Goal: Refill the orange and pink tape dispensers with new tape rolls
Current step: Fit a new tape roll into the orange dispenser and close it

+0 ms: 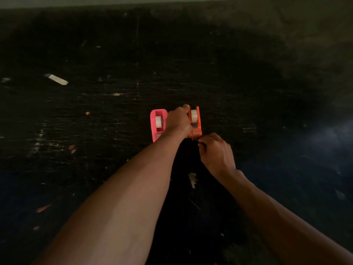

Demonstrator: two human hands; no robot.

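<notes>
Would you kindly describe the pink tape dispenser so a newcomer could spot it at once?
Find the dark scratched table, then the left hand at its middle. The pink tape dispenser stands just left of that hand, untouched, while the orange tape dispenser is being gripped.

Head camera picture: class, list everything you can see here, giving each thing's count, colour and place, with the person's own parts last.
pink tape dispenser: one, pink, centre of the table, left of the orange one, pale roll inside.
orange tape dispenser: one, orange, centre, pale roll inside.
tape strip: one, whitish, far left.
torn scrap: one, pale, between the forearms.
table: one, black, scuffed, fills the view.
left hand: one, gripping the orange dispenser's side.
right hand: one, fingers pinched at the orange dispenser's near end.
</notes>
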